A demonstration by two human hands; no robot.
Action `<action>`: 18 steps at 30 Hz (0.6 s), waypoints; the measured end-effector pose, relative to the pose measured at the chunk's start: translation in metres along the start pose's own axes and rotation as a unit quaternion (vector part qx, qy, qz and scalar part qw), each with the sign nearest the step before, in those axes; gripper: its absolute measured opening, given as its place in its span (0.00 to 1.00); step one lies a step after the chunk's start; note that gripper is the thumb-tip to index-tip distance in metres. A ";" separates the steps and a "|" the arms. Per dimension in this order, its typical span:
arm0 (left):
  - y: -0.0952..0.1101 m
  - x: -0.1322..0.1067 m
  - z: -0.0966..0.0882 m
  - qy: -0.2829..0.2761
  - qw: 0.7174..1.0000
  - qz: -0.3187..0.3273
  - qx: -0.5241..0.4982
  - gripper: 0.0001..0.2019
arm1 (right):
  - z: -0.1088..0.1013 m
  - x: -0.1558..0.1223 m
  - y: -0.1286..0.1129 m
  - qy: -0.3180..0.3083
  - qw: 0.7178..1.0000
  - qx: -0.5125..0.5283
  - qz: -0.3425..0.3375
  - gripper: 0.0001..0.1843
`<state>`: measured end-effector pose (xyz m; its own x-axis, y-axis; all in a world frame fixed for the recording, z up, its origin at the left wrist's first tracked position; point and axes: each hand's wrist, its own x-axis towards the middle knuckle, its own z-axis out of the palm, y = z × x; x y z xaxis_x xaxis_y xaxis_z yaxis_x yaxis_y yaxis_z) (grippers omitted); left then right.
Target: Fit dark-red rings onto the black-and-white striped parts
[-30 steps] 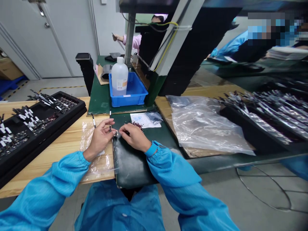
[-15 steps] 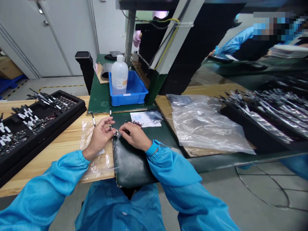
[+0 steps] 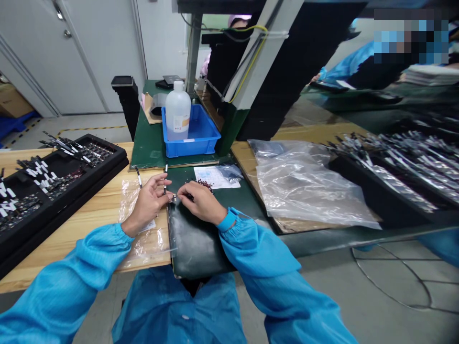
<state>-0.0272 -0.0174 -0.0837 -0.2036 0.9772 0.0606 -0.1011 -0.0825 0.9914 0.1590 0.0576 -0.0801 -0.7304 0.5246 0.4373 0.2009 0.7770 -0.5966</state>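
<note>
Beyond the left hand [image 3: 147,203] stands a blue bin [image 3: 193,147] (bottle [image 3: 178,112] inside).

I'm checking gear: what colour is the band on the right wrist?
Blue; the band shows in the head view.

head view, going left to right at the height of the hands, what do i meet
Black foam tray → left hand → small metallic part → right hand → large clear plastic bag → black tray of silvery strips.

With my left hand [image 3: 147,202] I pinch a small part [image 3: 174,197], my right hand [image 3: 201,200] just beside it. On the far side a white bottle [image 3: 178,112] stands in a blue bin [image 3: 193,149]; a black tray [image 3: 71,203] lies left, a clear plastic bag [image 3: 308,188] right.
</note>
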 end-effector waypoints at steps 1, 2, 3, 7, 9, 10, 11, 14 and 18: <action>0.001 0.000 0.000 0.000 1.000 -0.002 -0.003 0.31 | 0.000 0.000 0.000 -0.001 1.000 -0.001 -0.001 0.05; 0.002 0.000 0.001 0.000 1.000 -0.003 -0.005 0.31 | 0.000 0.000 0.000 -0.002 1.000 -0.003 -0.001 0.05; 0.002 0.000 0.001 -0.001 1.000 -0.002 -0.006 0.31 | 0.000 0.000 0.000 -0.002 1.000 -0.004 0.000 0.05; 0.001 -0.001 0.001 -0.005 1.000 0.006 -0.002 0.31 | 0.000 0.000 -0.001 0.000 1.000 -0.005 0.001 0.05; -0.001 -0.001 0.000 -0.006 1.000 0.008 0.002 0.31 | 0.000 0.000 -0.001 0.002 1.000 -0.004 0.000 0.05; -0.002 -0.001 -0.001 -0.007 1.000 0.009 0.003 0.31 | 0.000 0.001 -0.001 0.003 1.000 -0.004 0.000 0.04; -0.003 -0.001 -0.001 -0.008 1.000 0.011 0.005 0.31 | 0.000 0.001 -0.001 0.003 1.000 -0.004 0.000 0.04; -0.004 0.000 -0.001 -0.010 1.000 0.014 0.006 0.31 | 0.000 0.001 -0.001 0.004 1.000 -0.006 0.006 0.04; -0.002 -0.001 0.000 -0.010 1.000 0.012 0.001 0.30 | 0.000 0.000 -0.001 0.004 1.000 -0.005 0.013 0.05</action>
<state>-0.0273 -0.0181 -0.0855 -0.1874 0.9784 0.0868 -0.0941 -0.1058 0.9899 0.1583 0.0571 -0.0798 -0.7192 0.5478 0.4274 0.2261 0.7662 -0.6016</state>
